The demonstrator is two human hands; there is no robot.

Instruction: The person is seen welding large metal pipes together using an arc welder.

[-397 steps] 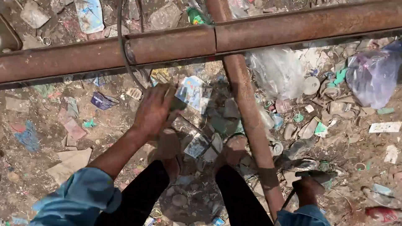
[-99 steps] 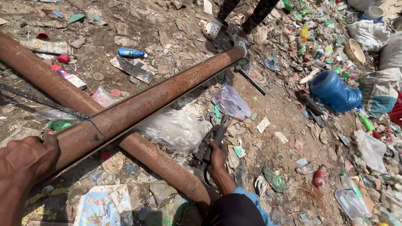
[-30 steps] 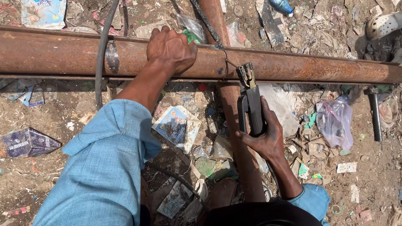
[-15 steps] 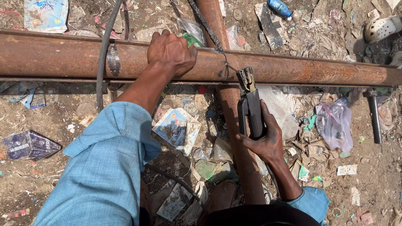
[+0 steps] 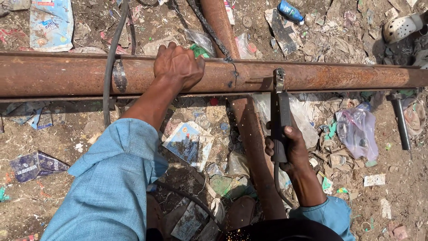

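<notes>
A long rusty pipe runs across the view from left to right. My left hand rests on top of it, fingers curled over the far side. A second rusty pipe crosses beneath it, running from the top of the view toward me. My right hand grips a black welding electrode holder, whose metal jaw touches the long pipe's near side. A black cable hangs over the long pipe to the left of my left hand.
Dirt ground is littered with wrappers, plastic bags and paper scraps. A blue bottle and a white clog lie beyond the pipe. A hammer-like tool lies at right. My feet stand between the pipes.
My right hand has carried the electrode holder rightward along the long pipe, away from the crossing. My left hand stays on the pipe.
</notes>
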